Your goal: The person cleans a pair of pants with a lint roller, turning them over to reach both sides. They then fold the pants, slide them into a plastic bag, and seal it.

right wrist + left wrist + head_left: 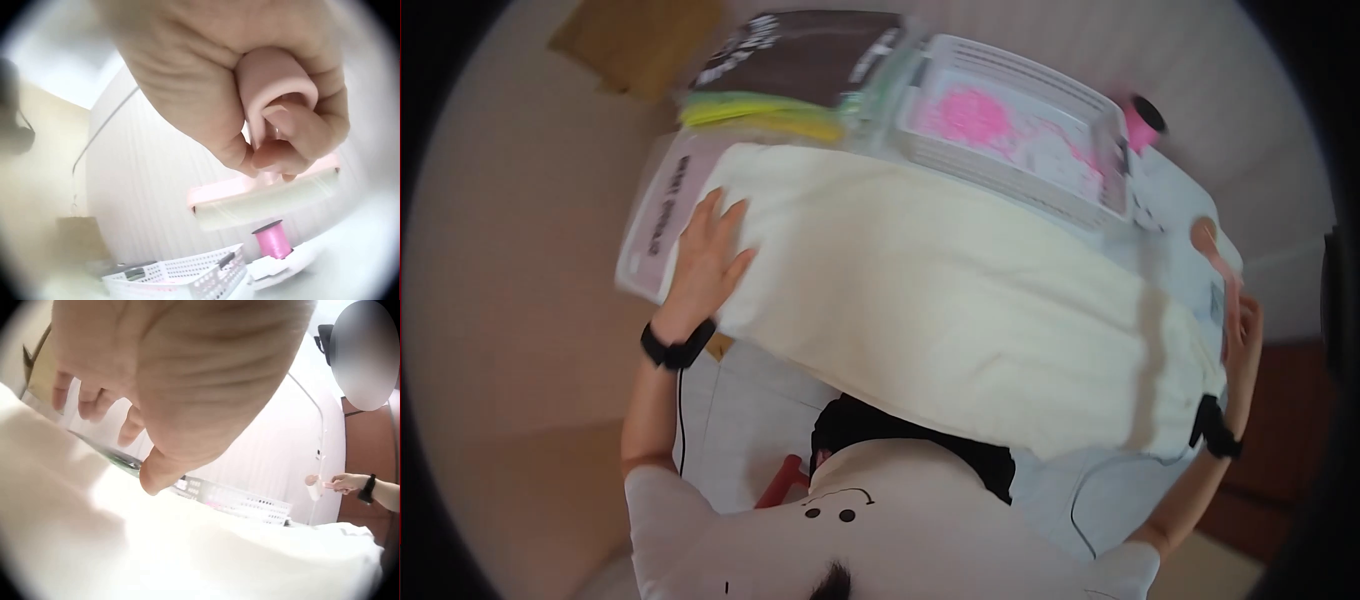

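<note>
The right hand (250, 94) is curled tight round the pink handle of a lint roller (269, 203); the handle's looped end sticks out of the fist between thumb and fingers, and the handle runs downward from the grip to the roller drum, whose long axis lies crosswise to it, nearly level with a slight rise toward the right of the right wrist view. In the head view this hand sits at the far right end of a cream cloth (960, 300) spread over the table, the roller's head (1205, 235) showing just above the fingers. The left hand (705, 265) lies flat, fingers extended, pressing on the cloth's opposite end. Beyond the roller from the grip stand a white slotted basket (181, 275) and a pink ribbon spool (273, 240), near each other.
</note>
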Available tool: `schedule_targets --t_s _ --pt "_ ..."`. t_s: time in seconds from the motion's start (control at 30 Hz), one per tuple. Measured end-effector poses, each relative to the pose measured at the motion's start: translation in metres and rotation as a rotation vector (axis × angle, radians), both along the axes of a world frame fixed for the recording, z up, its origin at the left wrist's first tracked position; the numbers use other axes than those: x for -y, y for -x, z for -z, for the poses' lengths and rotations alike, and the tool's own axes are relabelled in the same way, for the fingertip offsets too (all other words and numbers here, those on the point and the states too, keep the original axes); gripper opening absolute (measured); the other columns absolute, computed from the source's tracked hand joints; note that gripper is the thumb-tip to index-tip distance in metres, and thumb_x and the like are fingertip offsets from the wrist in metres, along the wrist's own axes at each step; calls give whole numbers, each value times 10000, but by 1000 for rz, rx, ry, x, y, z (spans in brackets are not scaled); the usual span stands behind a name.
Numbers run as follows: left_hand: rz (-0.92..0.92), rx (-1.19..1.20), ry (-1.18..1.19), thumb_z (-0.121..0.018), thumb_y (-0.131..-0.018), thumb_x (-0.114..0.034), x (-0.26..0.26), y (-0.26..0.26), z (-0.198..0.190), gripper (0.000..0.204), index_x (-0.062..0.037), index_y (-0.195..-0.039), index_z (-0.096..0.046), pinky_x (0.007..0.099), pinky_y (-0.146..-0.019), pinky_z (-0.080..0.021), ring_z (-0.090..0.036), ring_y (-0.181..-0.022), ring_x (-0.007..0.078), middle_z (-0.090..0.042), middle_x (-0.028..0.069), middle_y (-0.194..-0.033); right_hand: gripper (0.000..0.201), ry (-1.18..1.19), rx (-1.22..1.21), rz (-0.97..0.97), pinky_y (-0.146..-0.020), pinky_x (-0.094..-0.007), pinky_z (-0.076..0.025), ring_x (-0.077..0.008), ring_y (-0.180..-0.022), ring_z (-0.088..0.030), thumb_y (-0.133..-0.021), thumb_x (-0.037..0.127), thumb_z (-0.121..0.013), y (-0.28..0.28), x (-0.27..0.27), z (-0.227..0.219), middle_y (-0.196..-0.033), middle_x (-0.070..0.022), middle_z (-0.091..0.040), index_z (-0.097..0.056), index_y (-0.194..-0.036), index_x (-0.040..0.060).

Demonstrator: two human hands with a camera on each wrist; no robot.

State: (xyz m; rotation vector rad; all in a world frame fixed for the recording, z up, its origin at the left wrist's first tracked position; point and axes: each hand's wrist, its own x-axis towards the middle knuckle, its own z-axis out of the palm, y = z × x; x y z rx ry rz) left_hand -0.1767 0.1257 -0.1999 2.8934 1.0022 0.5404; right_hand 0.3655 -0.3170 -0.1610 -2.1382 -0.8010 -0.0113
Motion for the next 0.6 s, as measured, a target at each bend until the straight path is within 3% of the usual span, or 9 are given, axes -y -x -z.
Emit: schedule_targets --t_s 0.07,0.13,0.2,0.3,0.37,0.4,0.43,0.57,0.6 --pt "99 56 113 -660 -827 -120 11 -13 -6 539 -53 -1319 -448 433 -1069 -300 -326 -1313 388 -335 212 -1422 255 39 -81 163 -429 -169 -279 -3 -534 -390 -962 190 -531 51 -10 -20 -788 14 -535 -532 -1202 101" --pt "171 123 374 -638 -820 -42 35 -37 -21 528 -48 -1315 -455 409 -1077 -300 -343 -1319 354 -365 190 -1411 303 15 129 129 -485 -177 -355 -31 -598 -462 -954 153 -536 58 -5 -4 -821 -9 -559 -510 -1249 90" --pt "347 112 537 -639 -815 -44 51 -53 -28 551 -37 -1329 -441 397 -1048 -342 -399 -1291 306 -417 158 -1386 314 44 -10 172 -573 -203 -440 -71 -706 -552 -942 110 -544 103 -29 -23 -862 -35 -588 -512 -1253 76" --pt "466 176 1124 -631 -858 -126 99 -106 -63 594 -45 -1382 -363 409 -1025 -370 -412 -1276 274 -429 147 -1382 384 18 -114 -52 -678 -265 -512 -144 -814 -646 -898 33 -556 131 -59 -53 -916 -89 -637 -488 -1274 67" --pt "515 230 1448 -621 -881 -173 118 -120 -58 629 -43 -1410 -308 416 -1013 -384 -419 -1266 262 -430 141 -1384 392 -64 -116 -229 -678 -320 -507 -211 -773 -650 -869 64 -587 170 -91 -36 -861 -117 -641 -484 -1246 64" --pt "496 262 1537 -608 -893 -208 131 -135 -59 632 -38 -1413 -293 413 -1011 -387 -425 -1262 265 -432 139 -1381 418 -90 -172 -298 -678 -339 -498 -239 -754 -632 -860 101 -602 183 -100 -36 -864 -136 -626 -469 -1254 74" --pt "470 298 1618 -594 -905 -243 144 -148 -58 638 -33 -1417 -277 411 -1009 -390 -430 -1257 268 -434 136 -1379 424 -67 -143 -353 -715 -325 -504 -189 -832 -631 -871 59 -594 196 -107 -26 -950 -100 -611 -465 -1274 78" --pt "527 728 1964 -510 -952 -362 174 -166 -28 581 -23 -1385 -324 392 -1003 -399 -456 -1238 255 -467 120 -1346 435 -174 2 -458 -676 -369 -521 -303 -821 -622 -879 112 -584 245 -128 -1 -1079 -137 -554 -433 -1286 92" --pt "509 755 1930 -485 -961 -374 180 -169 -30 546 -34 -1367 -350 388 -1001 -400 -462 -1232 246 -483 114 -1325 441 -128 -21 -458 -655 -377 -520 -310 -807 -621 -879 117 -585 251 -128 0 -1074 -134 -545 -424 -1289 91"
